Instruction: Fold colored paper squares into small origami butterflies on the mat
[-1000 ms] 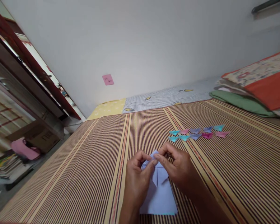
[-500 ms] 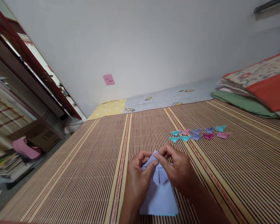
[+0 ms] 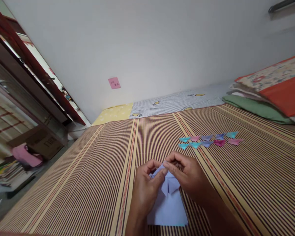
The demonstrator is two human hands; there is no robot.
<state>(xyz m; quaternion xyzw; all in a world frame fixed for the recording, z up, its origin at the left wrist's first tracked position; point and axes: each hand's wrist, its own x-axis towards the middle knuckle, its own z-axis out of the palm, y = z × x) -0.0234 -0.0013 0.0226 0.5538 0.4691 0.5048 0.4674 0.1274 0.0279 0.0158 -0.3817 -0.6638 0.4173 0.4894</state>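
Between my two hands is a lavender piece of folded origami paper (image 3: pixel 170 186), its two lower flaps pointing toward me. My left hand (image 3: pixel 148 185) pinches its left side, the thumb lying on the upper part. With thumb and fingers, my right hand (image 3: pixel 184 170) grips the top tip, partly hiding it. Beneath the folded piece lies a stack of lavender paper sheets (image 3: pixel 168 211), with a bit of turquoise showing along the bottom edge. Beyond my hands, several small folded paper pieces (image 3: pixel 207 143) in turquoise, pink, purple and magenta lie in two rows.
A striped woven mat (image 3: pixel 95 170) covers the surface. Folded bedding (image 3: pixel 280 91) is piled at the right, against the wall. A pink note (image 3: pixel 114 83) is stuck on the wall. At the left, on the floor, are a cardboard box (image 3: pixel 48 144) and a stack of books (image 3: pixel 8 173).
My right fingers have shifted slightly at the top tip, covering more of it. Both hands keep hold of the folded paper, and the stack and rows stay put.
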